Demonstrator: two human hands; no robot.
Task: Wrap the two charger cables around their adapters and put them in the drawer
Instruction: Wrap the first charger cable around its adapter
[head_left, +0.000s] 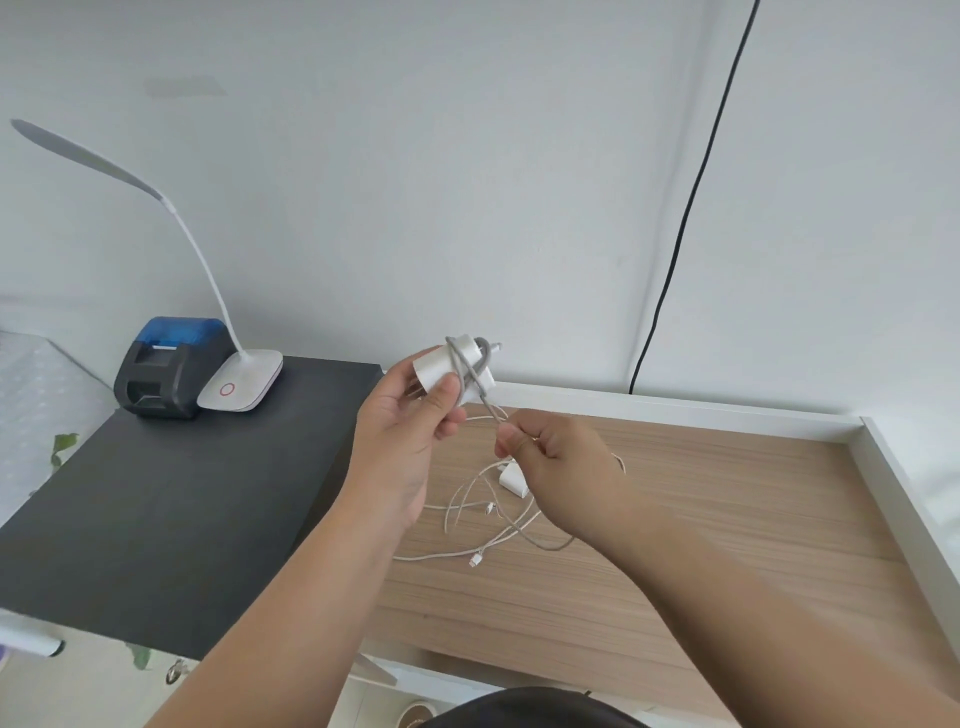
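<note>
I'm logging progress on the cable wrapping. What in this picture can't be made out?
Head view only:
- Drawer: none visible.
- Turns of grey cable on the adapter: left hand covers its near side.
- Second adapter: partly behind the right hand.
- Connector type: too small.

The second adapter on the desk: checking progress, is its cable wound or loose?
Loose. The second adapter lies on the wooden desk with its white cable sprawled in open loops beside it, none around its body.
</note>
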